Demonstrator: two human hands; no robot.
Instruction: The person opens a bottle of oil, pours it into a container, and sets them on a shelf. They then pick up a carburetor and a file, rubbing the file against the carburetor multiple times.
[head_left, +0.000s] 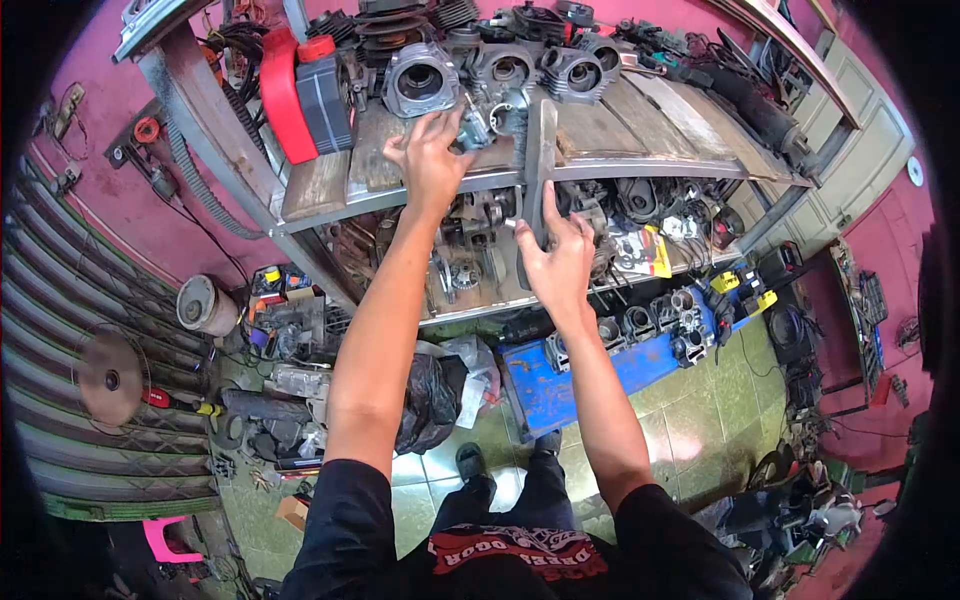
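Note:
On the upper wooden shelf, my left hand [432, 155] has its thumb and fingers bent round the side of a small metal part, which looks like a carburetor [476, 131]. A round metal mouth shows at its right, and blur hides some detail. My right hand [560, 258] grips the dark lower end of a brush [541, 150] with a wooden back, its index finger stretched along it. The brush stands roughly upright across the shelf's front edge, bristles facing left towards the part. Behind my left hand sits a grey engine cylinder [420, 80] with a round bore.
More engine castings [578, 75] line the shelf's back. A red and grey container [310, 95] stands at its left. Parts crowd the lower shelf, including a yellow packet [655, 250]. Below, a blue bench [540, 385] bears several metal parts. A black bag [430, 400] lies near my feet.

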